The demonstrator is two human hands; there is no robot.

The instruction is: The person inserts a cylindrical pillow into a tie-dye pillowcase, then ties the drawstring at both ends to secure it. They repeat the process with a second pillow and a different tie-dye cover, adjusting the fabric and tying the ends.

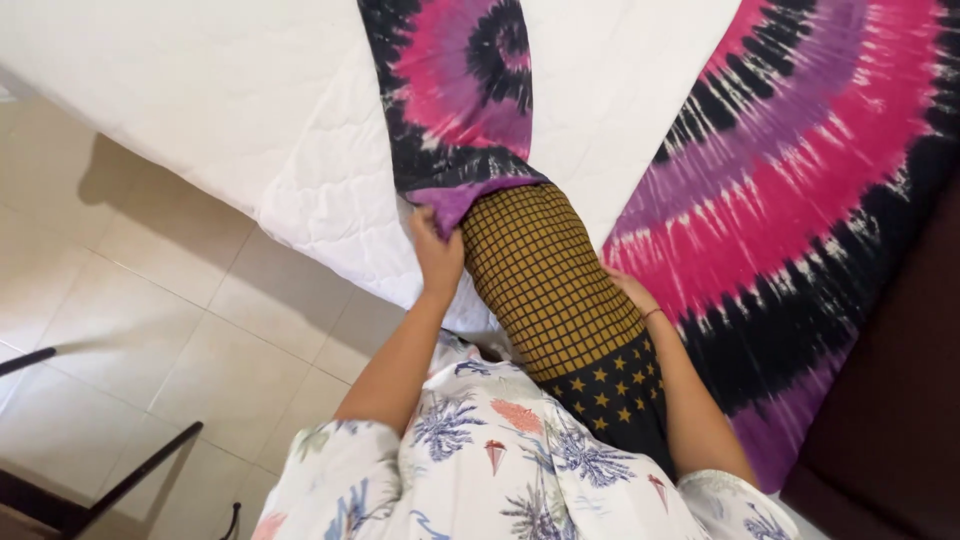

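Pink, purple and black tie-dye everywhere on this one. The left hand (437, 255) is pinched shut on the purple edge of a narrow tie-dye case (460, 100), right where it meets a pillow (545, 280). The pillow has a mustard and black grid cover with a dark band of gold stars at the near end, and it pokes out of the case's mouth toward the person. Its far end is already hidden inside the case, so can't say how deep it goes.

The right hand (628, 288) is on the other side of the pillow, pressed against its edge with the fingers tucked out of view behind the fabric, so I can't tell if it's gripping or just resting there. There's a thin band on that wrist. Hands are apart, one on each side of the pillow.

All of it lies on a white quilted mattress (250, 110), with the case running up and away from the person. To the right, a big tie-dye sheet (800, 190) in the same swirl is spread over the bed, just beside the pillow.

Person's wearing a white shirt (500, 460) with blue leaf prints. Beige tiled floor (170, 330) on the left, plus some dark legs of furniture (120, 480) at the bottom left corner
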